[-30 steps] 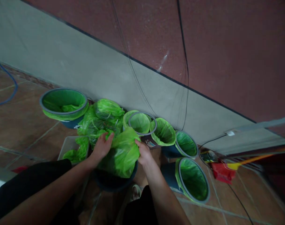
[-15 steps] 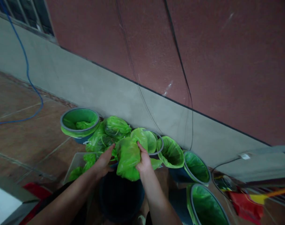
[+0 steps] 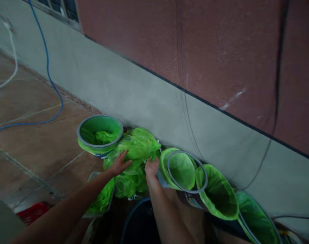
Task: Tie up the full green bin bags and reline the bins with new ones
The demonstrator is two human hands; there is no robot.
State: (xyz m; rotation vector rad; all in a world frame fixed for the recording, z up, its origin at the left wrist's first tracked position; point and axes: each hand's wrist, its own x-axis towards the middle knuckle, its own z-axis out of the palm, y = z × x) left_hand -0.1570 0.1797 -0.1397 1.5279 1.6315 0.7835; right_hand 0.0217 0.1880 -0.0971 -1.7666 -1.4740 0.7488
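Bright green plastic bags (image 3: 130,184) lie piled against the wall, with a puffed-out green bag (image 3: 142,137) on top. My left hand (image 3: 120,165) is at the pile's near left side, its fingers spread and holding nothing. By the right side of the same bags, my right hand (image 3: 151,166) looks open, its fingertips close to or touching the plastic. Beneath my right forearm stands a dark bin (image 3: 130,211), partly cut off by the bottom edge.
A green-lined bin with a grey rim (image 3: 79,134) stands left of the pile. More lined bins (image 3: 188,200) line the wall on the right. A clear box (image 3: 111,195) holds green plastic. A blue cable (image 3: 49,73) crosses the tiled floor; a red basket (image 3: 34,211) is lower left.
The green bag that both hands held above the dark bin is now on the pile, and my hands have let go of it. The view has swung left.
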